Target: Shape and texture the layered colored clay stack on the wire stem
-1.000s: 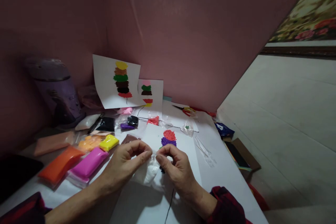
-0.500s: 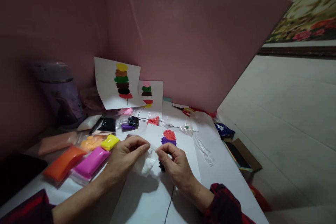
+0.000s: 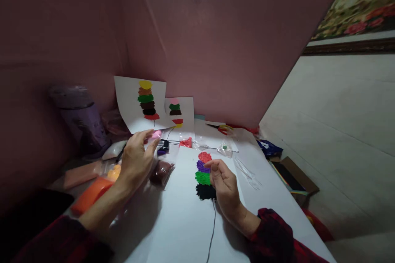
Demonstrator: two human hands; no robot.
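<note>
My left hand [image 3: 137, 160] hovers over the clay packets on the left, its thumb and fingers apart. Just beyond its fingertips lies a pink clay packet [image 3: 156, 134]. My right hand [image 3: 226, 187] is curled, with thumb and index finger close together; whatever they may hold is too small to make out. It is beside a strip of textured clay on the white paper [image 3: 182, 209]: a red piece [image 3: 204, 157], a purple piece [image 3: 202, 167], a green piece [image 3: 202, 178] and a black piece [image 3: 205, 192]. A dark line [image 3: 211, 234] runs down from the black piece.
A brown clay packet [image 3: 162, 172] lies near my left hand, with orange clay [image 3: 92, 195] further left. Two coloured picture sheets [image 3: 129, 107] lean at the back. Scissors [image 3: 224, 128], clear plastic forks [image 3: 249, 174] and a purple bottle [image 3: 80, 119] stand or lie around.
My hands have parted and the white clay bag between them is out of sight. My left hand moved up and left; my right moved right, uncovering the green and black clay.
</note>
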